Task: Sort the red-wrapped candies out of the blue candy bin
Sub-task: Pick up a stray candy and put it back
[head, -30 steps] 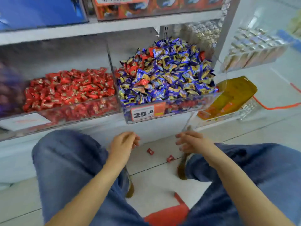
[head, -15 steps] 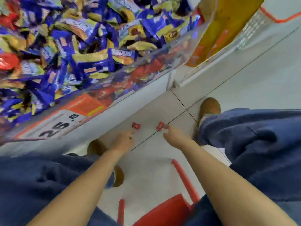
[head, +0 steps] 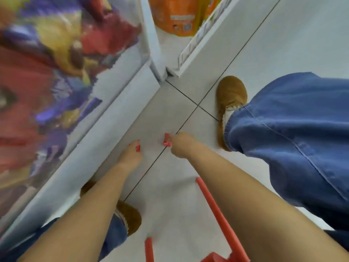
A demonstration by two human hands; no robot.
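The blue candy bin (head: 56, 76) fills the upper left as a close blur of blue, yellow and red wrappers behind its clear front. Both my arms reach down to the white floor tiles. My left hand (head: 130, 155) curls its fingers over a red-wrapped candy (head: 138, 148), of which only an edge shows. Just to the right, my right hand (head: 182, 145) pinches a second red-wrapped candy (head: 166, 141) at its fingertips, right on the tile joint.
The white shelf base (head: 105, 129) runs diagonally along the left. Orange bags (head: 175, 16) stand in a wire rack at the top. My brown shoes (head: 231, 99) and blue jeans (head: 292, 129) flank the hands. Red plastic bars (head: 217, 210) lie on the floor below.
My head has dropped lower and closer to the floor. Both hands have come down from in front of the bin onto the two red candies on the floor and closed on them.
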